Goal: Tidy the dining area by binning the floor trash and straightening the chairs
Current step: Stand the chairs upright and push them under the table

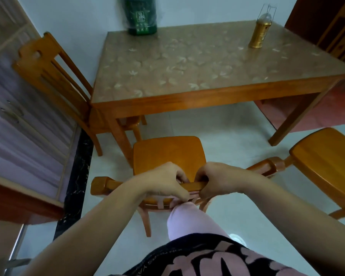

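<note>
Orange-brown wood is under both your palms: the chair (167,150) you are straightening stands right in front of you, its seat facing the table (187,96) and lying just short of the table's near edge, close beside the near left leg. Your left hand (163,181) is curled over the chair's top rail (108,185), fingers wrapped round the bar, and your right hand (219,180) clasps the same rail just beside it, the two sets of knuckles almost touching. Your pink trouser leg (187,220) is up against the chair's back slats. A second chair (54,76) sits at the table's left side, its seat pushed under the top. A third chair (327,166) stands to your right, well apart from the table and turned at an angle. On the patterned tabletop, near the far right corner, a gold lantern (260,34) stands upright. Beyond the table's far edge a green bin (140,15) stands by the wall. A cabinet (18,116) runs along your left, and a red mat (317,112) lies on the floor to the right.
</note>
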The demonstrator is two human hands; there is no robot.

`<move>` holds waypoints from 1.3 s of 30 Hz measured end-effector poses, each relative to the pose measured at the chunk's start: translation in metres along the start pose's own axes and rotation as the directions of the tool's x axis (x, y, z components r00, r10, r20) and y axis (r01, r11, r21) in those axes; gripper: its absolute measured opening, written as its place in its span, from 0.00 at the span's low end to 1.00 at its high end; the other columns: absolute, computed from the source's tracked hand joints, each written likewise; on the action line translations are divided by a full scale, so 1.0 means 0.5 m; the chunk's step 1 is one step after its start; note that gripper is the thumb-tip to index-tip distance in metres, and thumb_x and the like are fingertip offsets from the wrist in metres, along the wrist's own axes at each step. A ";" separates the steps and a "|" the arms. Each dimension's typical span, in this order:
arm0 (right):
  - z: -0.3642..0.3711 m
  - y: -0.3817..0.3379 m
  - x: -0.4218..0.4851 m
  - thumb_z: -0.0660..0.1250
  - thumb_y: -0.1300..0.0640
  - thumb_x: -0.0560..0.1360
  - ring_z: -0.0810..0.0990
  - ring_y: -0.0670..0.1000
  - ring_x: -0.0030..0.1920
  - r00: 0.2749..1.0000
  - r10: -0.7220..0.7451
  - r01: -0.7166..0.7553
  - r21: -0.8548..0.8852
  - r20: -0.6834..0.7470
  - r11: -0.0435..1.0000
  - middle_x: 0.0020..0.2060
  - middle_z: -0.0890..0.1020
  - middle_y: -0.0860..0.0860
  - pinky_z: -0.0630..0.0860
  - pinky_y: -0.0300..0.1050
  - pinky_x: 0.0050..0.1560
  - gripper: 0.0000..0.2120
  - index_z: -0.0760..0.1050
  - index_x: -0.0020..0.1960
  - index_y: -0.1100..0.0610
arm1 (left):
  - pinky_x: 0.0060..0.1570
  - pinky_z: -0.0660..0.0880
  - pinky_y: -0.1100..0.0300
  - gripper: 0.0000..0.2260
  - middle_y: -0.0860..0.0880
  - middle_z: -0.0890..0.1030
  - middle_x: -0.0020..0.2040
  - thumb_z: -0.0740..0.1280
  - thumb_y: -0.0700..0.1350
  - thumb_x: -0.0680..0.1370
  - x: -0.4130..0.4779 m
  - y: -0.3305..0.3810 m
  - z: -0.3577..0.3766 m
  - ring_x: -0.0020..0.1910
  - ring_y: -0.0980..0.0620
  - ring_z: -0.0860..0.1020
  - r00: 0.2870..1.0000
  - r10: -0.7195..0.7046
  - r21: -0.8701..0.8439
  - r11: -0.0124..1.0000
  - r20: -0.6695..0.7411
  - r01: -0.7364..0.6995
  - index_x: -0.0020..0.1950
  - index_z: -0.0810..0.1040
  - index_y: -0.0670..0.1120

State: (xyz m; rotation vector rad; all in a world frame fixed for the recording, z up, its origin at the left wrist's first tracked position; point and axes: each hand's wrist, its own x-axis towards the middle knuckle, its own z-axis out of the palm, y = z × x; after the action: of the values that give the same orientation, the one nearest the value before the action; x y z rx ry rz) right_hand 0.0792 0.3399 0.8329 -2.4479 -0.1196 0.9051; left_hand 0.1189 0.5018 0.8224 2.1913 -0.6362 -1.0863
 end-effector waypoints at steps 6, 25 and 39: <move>-0.099 0.019 0.063 0.69 0.57 0.69 0.72 0.48 0.31 0.997 -0.063 0.062 0.023 0.035 0.998 0.33 0.76 0.50 0.65 0.37 0.30 0.04 0.75 0.41 0.55 | 0.48 0.80 0.49 0.14 0.50 0.80 0.45 0.73 0.44 0.66 0.076 0.016 -0.089 0.46 0.48 0.80 0.999 -0.040 -0.034 0.999 0.022 0.041 0.50 0.78 0.48; -0.164 0.078 0.122 0.69 0.58 0.68 0.79 0.54 0.40 0.992 -0.120 0.116 0.120 0.030 0.986 0.42 0.82 0.55 0.76 0.51 0.41 0.11 0.79 0.50 0.54 | 0.47 0.79 0.48 0.14 0.44 0.81 0.49 0.73 0.42 0.68 0.165 0.027 -0.172 0.47 0.46 0.80 0.990 0.040 0.047 0.998 0.135 -0.047 0.53 0.79 0.44; -0.318 0.105 0.357 0.67 0.60 0.68 0.80 0.58 0.44 0.996 -0.076 0.075 0.020 0.040 0.997 0.44 0.82 0.60 0.72 0.50 0.38 0.09 0.78 0.48 0.59 | 0.44 0.79 0.52 0.14 0.49 0.80 0.46 0.73 0.43 0.67 0.355 -0.021 -0.335 0.46 0.48 0.80 0.999 -0.022 -0.008 1.000 0.031 0.022 0.52 0.79 0.48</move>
State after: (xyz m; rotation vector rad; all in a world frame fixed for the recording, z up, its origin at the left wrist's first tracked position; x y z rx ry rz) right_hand 0.3120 0.2698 0.8044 -2.3921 -0.2160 0.9198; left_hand 0.3556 0.4454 0.8013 2.1830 -0.6214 -1.1336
